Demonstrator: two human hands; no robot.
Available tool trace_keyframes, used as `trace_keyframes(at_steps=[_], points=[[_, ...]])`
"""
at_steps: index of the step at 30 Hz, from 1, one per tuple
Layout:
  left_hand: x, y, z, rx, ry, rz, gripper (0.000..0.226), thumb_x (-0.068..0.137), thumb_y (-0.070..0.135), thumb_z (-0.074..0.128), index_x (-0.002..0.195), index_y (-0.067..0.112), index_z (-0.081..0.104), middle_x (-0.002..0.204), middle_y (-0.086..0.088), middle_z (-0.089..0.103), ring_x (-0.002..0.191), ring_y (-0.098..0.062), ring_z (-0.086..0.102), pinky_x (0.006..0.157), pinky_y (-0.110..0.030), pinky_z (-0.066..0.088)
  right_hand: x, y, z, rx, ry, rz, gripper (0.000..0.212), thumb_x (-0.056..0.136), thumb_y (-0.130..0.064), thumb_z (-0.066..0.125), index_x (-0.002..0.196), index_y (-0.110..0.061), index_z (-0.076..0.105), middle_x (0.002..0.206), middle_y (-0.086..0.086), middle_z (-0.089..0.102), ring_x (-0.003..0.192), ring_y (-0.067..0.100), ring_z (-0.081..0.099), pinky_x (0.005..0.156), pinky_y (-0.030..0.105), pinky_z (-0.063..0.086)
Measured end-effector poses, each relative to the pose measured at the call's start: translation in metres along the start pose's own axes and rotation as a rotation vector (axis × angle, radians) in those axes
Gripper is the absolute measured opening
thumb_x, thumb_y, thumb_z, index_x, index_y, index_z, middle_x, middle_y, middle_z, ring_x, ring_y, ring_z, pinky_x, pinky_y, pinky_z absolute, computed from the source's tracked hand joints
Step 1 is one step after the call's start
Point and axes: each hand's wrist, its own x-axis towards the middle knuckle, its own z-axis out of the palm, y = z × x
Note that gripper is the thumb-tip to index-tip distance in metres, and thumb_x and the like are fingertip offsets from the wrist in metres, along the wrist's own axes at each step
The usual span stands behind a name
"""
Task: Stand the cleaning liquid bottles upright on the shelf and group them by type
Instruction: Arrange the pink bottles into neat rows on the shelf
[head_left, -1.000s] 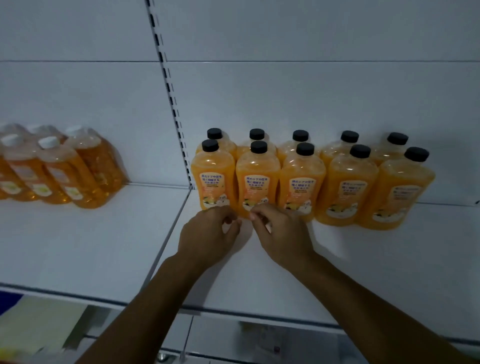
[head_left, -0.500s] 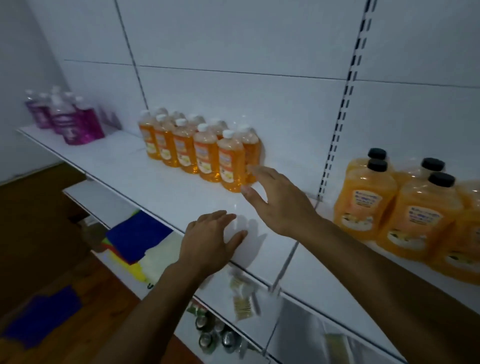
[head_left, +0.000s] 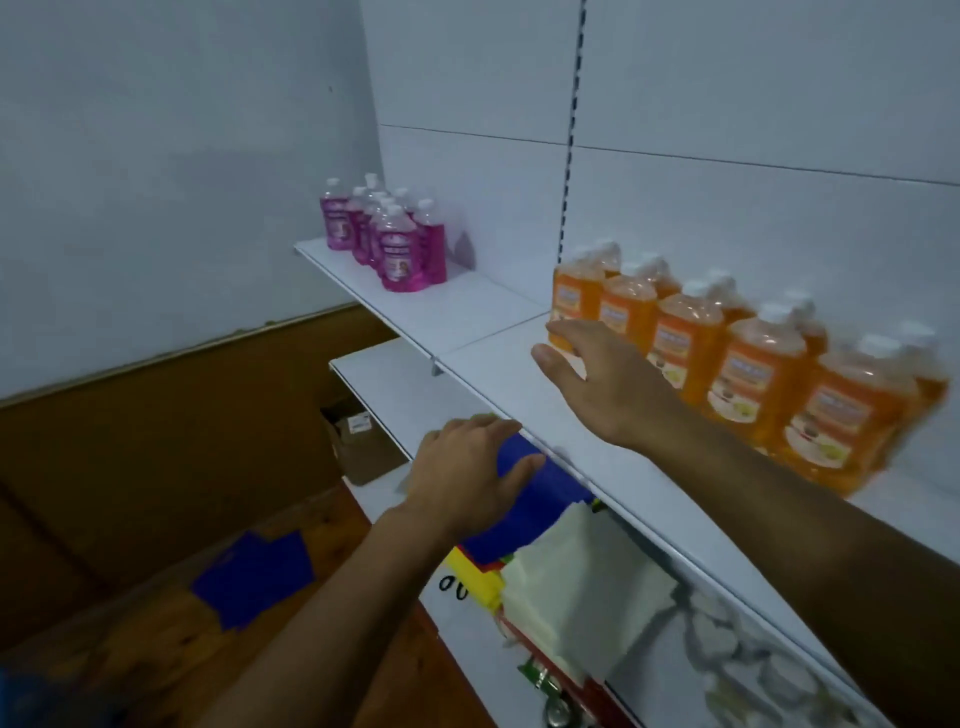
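A row of orange bottles with white caps (head_left: 691, 338) stands upright, two deep, on the white shelf (head_left: 519, 364) at the right. Further left, near the shelf's end, a cluster of pink bottles with white caps (head_left: 387, 236) also stands upright. My right hand (head_left: 602, 379) hovers over the shelf, fingers spread, just in front of the leftmost orange bottle and holding nothing. My left hand (head_left: 470, 470) is lower, in front of the shelf's edge, palm down with fingers loosely apart, empty.
Below the top shelf, a lower shelf (head_left: 384, 389) holds blue sheets (head_left: 524, 499), pale cloths (head_left: 582, 587) and a yellow item. A cardboard box (head_left: 358, 441) sits further back. Blue sheets (head_left: 254, 577) lie on the wooden floor. A white wall closes the left side.
My view has swung left, from the black-capped orange bottles past the white-capped ones to the pink group. Both hands left the black-capped bottles and moved left, empty.
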Motion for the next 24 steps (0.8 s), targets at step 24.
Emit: trace_keyframes(at_steps=[24], points=[[0.291,-0.342,-0.029,-0.090,-0.050,-0.004,0.055,0.089,0.066,0.043,0.131,0.032,0.055,0.136,0.010,0.056,0.123,-0.014,0.053,0.101,-0.040,0.045,0.378,-0.061,0.232,0.073,-0.031,0.163,0.049,0.094,-0.057,0.045,0.130,-0.026,0.049,0.132,-0.003,0.054,0.114,0.017,0.056,0.096,0.039,0.050]])
